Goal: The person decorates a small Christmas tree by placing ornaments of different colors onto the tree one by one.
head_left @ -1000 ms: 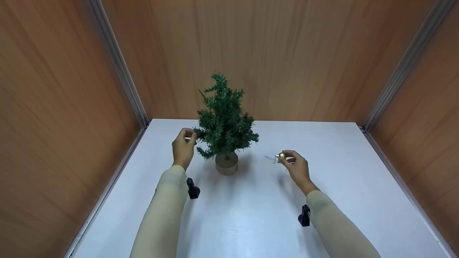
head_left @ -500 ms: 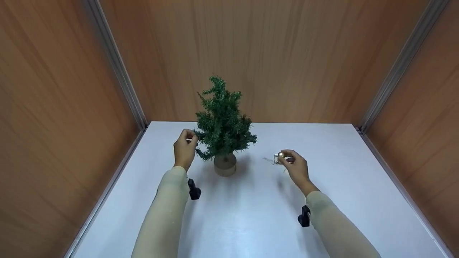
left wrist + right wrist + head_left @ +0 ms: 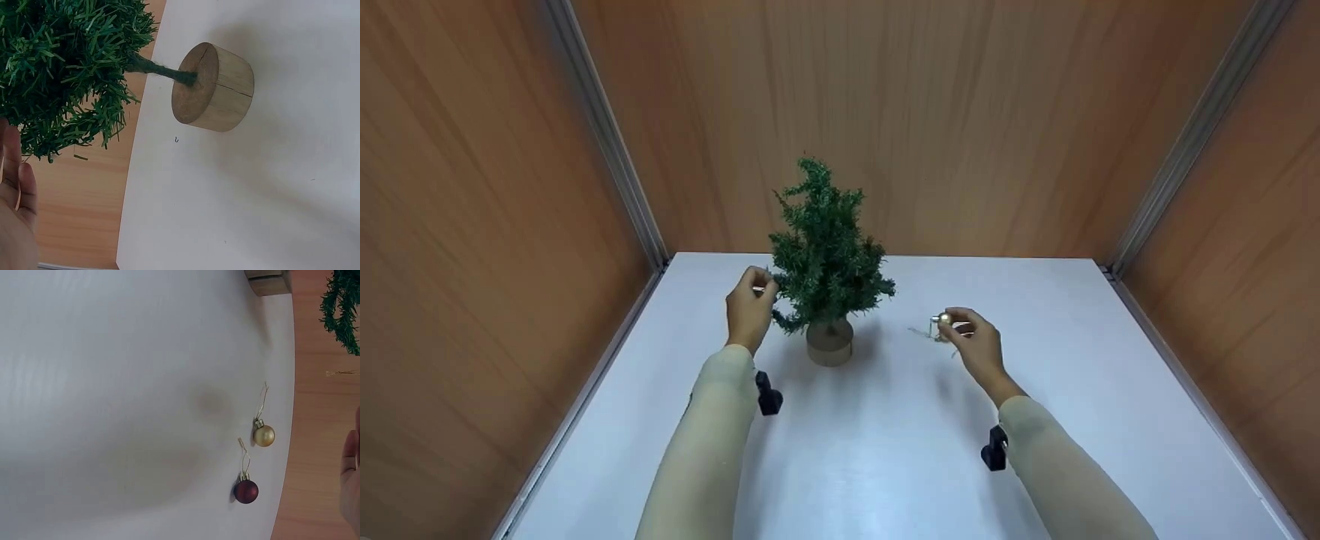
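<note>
Gold bauble (image 3: pixel 945 319) sits pinched between the right fingers (image 3: pixel 962 312).

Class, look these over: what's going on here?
A person's left hand pinches the edge of a small green tree. The tree stands on its wooden base. The right hand holds a gold bauble, apart from the tree. A second gold bauble and a dark red bauble lie on the white table.
</note>
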Tool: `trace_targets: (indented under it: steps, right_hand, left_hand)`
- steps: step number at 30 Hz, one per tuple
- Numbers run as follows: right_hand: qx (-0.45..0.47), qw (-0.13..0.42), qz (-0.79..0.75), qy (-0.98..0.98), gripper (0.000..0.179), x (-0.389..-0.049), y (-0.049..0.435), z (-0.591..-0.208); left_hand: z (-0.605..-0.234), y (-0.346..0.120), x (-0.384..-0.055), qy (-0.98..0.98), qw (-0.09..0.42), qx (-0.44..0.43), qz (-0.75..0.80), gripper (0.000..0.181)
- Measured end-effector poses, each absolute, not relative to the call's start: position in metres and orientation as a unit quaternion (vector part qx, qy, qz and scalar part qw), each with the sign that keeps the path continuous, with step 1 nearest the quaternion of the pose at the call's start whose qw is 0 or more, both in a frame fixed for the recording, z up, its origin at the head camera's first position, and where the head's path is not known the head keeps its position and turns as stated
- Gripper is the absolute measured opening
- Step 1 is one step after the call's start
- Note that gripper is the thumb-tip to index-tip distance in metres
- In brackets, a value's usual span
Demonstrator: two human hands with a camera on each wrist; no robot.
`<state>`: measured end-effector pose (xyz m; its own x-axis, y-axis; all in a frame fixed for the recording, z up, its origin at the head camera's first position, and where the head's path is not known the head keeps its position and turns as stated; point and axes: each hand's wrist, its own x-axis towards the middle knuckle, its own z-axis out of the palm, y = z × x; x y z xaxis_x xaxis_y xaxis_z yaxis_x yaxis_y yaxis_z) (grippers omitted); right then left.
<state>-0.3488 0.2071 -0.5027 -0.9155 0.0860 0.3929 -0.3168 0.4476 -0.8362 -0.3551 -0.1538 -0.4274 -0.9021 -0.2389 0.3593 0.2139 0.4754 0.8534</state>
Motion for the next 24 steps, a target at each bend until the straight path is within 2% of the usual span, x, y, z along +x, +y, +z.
trace_targets:
  steps: [17,24]
  right_hand:
    - [0.071,0.181,0.532,-0.824,0.036,-0.351,0.203,-0.478]
    - [0.087,0.199,0.528,-0.821,0.036,-0.352,0.195,-0.470]
  left_hand:
    - [-0.414,-0.157,-0.352,-0.826,0.216,0.005,-0.520,0.009]
    - [-0.411,-0.157,-0.352,-0.826,0.215,-0.003,-0.520,0.010]
